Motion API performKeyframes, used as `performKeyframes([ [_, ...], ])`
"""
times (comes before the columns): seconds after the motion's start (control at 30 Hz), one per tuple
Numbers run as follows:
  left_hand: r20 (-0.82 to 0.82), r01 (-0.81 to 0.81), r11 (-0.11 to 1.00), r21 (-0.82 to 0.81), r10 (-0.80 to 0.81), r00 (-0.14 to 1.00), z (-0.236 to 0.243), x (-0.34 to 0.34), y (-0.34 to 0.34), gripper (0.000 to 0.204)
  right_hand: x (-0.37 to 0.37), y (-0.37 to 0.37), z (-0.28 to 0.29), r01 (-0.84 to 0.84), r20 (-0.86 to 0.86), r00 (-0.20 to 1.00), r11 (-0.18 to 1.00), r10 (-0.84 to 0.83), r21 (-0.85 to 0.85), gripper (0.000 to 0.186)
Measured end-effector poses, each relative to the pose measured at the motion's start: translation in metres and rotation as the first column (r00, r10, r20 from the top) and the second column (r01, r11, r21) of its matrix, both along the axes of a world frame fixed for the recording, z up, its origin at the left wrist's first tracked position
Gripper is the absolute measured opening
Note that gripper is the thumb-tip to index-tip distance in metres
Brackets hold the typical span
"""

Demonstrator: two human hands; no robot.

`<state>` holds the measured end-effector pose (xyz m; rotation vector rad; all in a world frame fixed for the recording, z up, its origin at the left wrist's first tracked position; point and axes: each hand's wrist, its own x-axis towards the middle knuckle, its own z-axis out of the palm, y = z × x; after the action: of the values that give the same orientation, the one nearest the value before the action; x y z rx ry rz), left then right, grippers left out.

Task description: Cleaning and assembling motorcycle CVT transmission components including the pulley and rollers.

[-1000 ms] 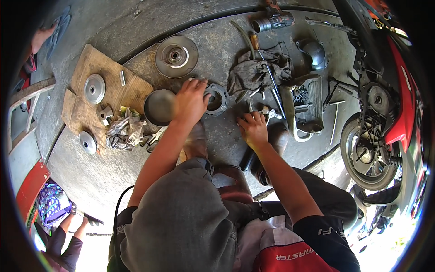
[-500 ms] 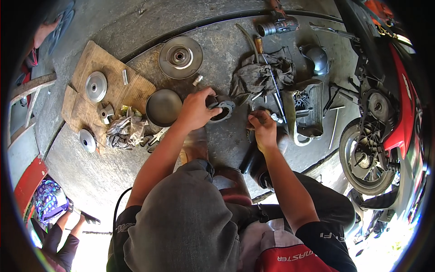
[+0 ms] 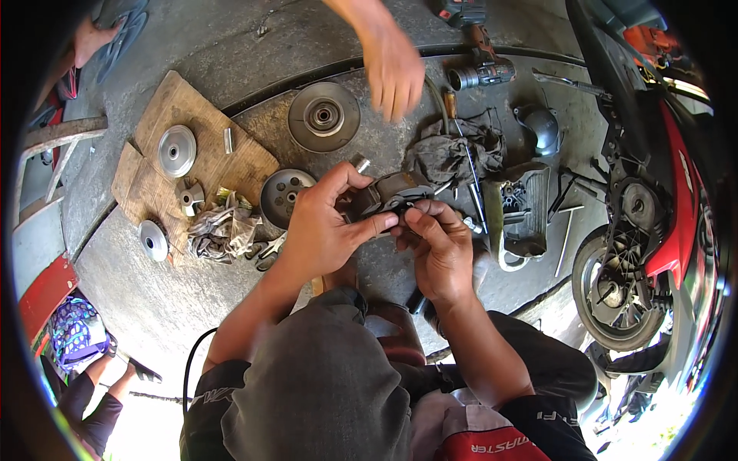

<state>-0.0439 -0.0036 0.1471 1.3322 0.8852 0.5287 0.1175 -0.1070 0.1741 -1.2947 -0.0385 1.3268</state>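
My left hand (image 3: 327, 219) grips a dark round metal part (image 3: 396, 188), thumb along its near edge and fingers behind it. Against the near right edge of that part, my right hand (image 3: 442, 253) has its thumb and fingers pinched together around a small black piece (image 3: 403, 209), mostly hidden by the fingertips. The part is held up off the floor, tilted. Just left of my left hand lies a round metal drum (image 3: 278, 192) with holes in its face. A small metal sleeve (image 3: 359, 162) shows beyond my left fingers.
Another person's hand (image 3: 393, 73) hangs over the far middle. A pulley assembly (image 3: 325, 117) and cardboard (image 3: 207, 115) with metal discs lie left. Rightward are a dark rag (image 3: 453, 150), a power drill (image 3: 483, 73), a tool tray (image 3: 538, 242) and a red motorcycle (image 3: 673, 161).
My right hand has moved up and left to meet the dark part, which my left hand has raised and tilted. Another person's hand has entered from the top. The drum now shows a holed face.
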Motion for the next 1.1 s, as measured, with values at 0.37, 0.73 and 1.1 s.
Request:
performKeyframes([
  [0.37,-0.002,-0.007,1.000,0.009,0.007,1.000,0.029,-0.007,-0.002,0.041,-0.007,0.011,0.026,0.003,0.117,0.993,0.999,0.003,-0.053,0.009],
  [0.73,-0.086,-0.080,0.835,0.545,0.151,0.985,0.030,0.002,0.002,0.040,-0.024,0.010,0.054,-0.172,0.526,0.800,0.950,0.288,-0.259,0.025],
  [1.1,0.131,-0.016,0.985,-0.173,0.039,0.991,0.041,-0.006,0.001,0.038,0.026,0.029,0.065,-0.485,0.860,0.265,0.831,0.436,-0.272,0.046],
])
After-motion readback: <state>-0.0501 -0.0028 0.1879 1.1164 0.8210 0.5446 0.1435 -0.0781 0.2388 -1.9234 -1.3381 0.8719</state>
